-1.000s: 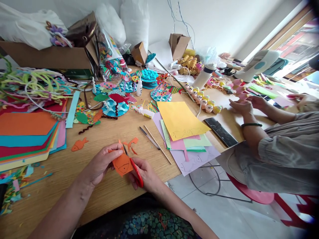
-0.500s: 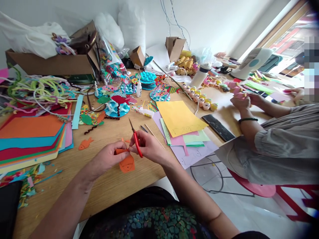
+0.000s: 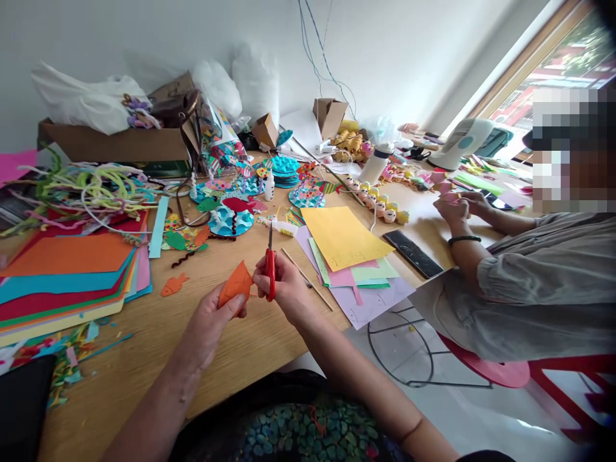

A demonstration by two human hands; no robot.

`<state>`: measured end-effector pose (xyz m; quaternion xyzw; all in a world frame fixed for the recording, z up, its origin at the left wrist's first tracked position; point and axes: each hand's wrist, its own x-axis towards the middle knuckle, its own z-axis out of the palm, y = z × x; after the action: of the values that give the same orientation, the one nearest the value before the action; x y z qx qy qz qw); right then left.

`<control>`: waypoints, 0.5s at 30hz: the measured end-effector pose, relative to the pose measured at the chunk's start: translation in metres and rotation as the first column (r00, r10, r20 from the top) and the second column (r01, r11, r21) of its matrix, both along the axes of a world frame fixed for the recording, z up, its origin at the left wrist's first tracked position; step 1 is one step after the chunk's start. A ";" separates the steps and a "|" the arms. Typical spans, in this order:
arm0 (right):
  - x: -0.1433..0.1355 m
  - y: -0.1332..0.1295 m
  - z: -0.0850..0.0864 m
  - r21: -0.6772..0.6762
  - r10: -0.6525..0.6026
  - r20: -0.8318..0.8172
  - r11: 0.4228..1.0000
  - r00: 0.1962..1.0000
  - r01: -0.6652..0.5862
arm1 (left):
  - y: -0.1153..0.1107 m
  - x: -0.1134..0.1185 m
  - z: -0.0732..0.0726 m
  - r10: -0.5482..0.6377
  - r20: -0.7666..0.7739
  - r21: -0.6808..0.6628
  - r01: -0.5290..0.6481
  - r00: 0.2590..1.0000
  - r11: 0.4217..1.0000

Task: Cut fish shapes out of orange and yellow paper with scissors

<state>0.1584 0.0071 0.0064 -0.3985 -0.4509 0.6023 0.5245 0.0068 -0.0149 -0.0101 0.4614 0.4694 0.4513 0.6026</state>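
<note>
My left hand (image 3: 215, 314) pinches a small piece of orange paper (image 3: 236, 285) with dark drawn lines on it, held above the table. Red-handled scissors (image 3: 270, 273) are in my right hand (image 3: 287, 289), their closed-looking blades pointing away from me. The right fingertips come close to the paper's right edge; whether they touch it I cannot tell. To the left, a cut-out orange paper fish (image 3: 174, 284) lies flat on the wooden table (image 3: 158, 346). A thin wooden stick (image 3: 308, 280) lies just right of my right hand.
Stacked coloured paper (image 3: 67, 253) and paper scraps (image 3: 77, 359) lie left. Finished-looking fish decorations (image 3: 231, 218) and a glue bottle (image 3: 269, 185) stand ahead. Yellow paper (image 3: 344, 234) and a phone (image 3: 412, 253) lie right. Beyond, a co-worker's hands (image 3: 455, 206) hold something pink.
My left hand has turned the orange paper upward, so it now points away from me. The scissors have swung more upright and moved slightly right. The camera view has shifted a little.
</note>
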 end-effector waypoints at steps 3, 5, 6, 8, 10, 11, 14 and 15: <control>-0.006 -0.002 -0.001 -0.016 0.017 -0.018 1.000 1.000 -0.017 | 0.003 -0.007 -0.002 0.096 0.007 0.025 -0.096 0.995 0.995; -0.008 -0.002 -0.001 -0.032 0.030 -0.012 0.999 0.999 -0.030 | 0.006 -0.012 0.001 0.136 0.015 0.030 -0.136 0.991 0.990; -0.009 -0.002 -0.001 -0.037 0.030 -0.009 0.999 1.000 -0.030 | 0.007 -0.014 0.002 0.153 0.028 0.033 -0.154 0.988 0.988; -0.011 -0.002 -0.001 -0.037 0.021 -0.018 0.999 1.000 -0.021 | 0.006 -0.015 0.005 0.185 0.095 0.038 -0.190 0.978 0.981; -0.014 -0.002 -0.001 -0.025 0.000 -0.050 1.000 0.999 -0.001 | 0.004 -0.013 0.006 0.179 0.189 0.054 -0.192 0.965 0.980; -0.016 -0.003 -0.002 -0.018 -0.011 -0.073 1.000 0.997 0.010 | 0.002 -0.011 0.005 0.157 0.222 0.069 -0.176 0.962 0.982; -0.023 -0.005 -0.003 -0.018 -0.029 -0.137 0.999 0.990 0.026 | -0.001 -0.005 0.000 0.085 0.193 0.139 -0.113 0.978 0.984; -0.025 -0.005 -0.003 -0.022 -0.025 -0.154 1.000 0.988 0.022 | 0.000 -0.004 -0.003 0.090 0.161 0.164 -0.117 0.983 0.980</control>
<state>0.1336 0.0017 0.0035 -0.3612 -0.3981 0.6296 0.5609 0.0028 -0.0154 -0.0129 0.4509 0.4045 0.5551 0.5700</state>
